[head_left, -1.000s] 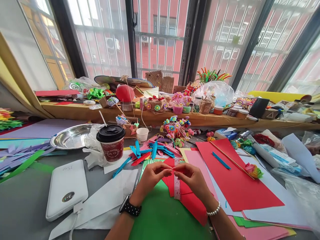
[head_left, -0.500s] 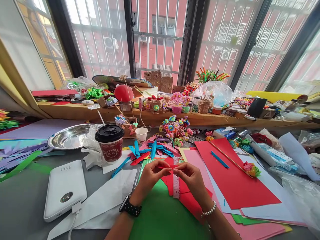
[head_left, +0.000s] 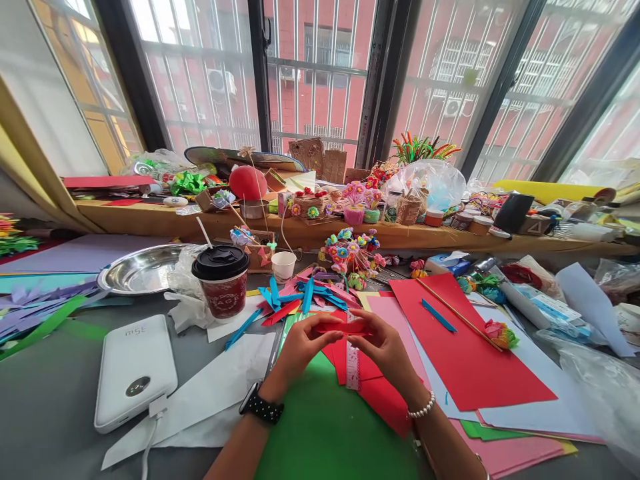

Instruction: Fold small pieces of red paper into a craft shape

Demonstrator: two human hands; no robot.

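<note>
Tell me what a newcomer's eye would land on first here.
Probably the left hand and right hand, holding red paper at front center. Next, the large red sheet to their right, a blue strip lying on it. Farther back, left of center, a round red object stands out over the ledge.

Grey table (head_left: 45, 400); power bank (head_left: 127, 340) flat on it; white paper (head_left: 200, 403) to power bank's right; green sheet (head_left: 325, 427) farther right; tissue (head_left: 187, 313) behind, slightly right.
</note>
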